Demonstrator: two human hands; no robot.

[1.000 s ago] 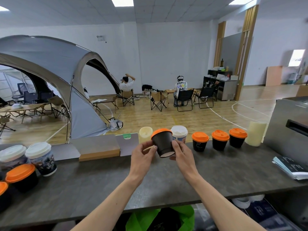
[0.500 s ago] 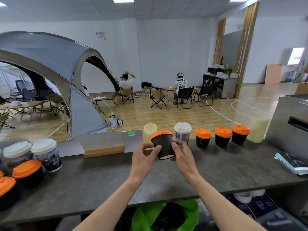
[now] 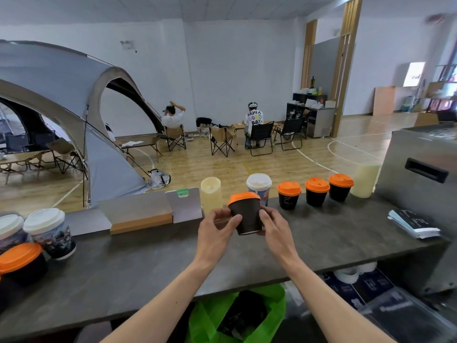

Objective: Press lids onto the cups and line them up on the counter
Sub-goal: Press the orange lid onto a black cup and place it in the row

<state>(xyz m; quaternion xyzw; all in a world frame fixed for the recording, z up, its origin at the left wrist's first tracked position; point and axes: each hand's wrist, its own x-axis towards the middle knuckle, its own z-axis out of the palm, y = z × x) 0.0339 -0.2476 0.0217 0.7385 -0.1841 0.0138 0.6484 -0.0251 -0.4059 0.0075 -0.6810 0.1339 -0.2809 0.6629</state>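
Tilted black cup [image 3: 247,219], orange lid [image 3: 243,198] on, pinched from both sides by left hand [image 3: 217,232] and right hand [image 3: 274,230], near far edge of table [image 3: 148,263].

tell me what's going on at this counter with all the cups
A person grips a black cup with an orange lid on it, left hand and right hand on either side, over the dark counter. Behind it, along the far edge, stand a white-lidded cup and three orange-lidded black cups in a row. More lidded cups sit at the far left.
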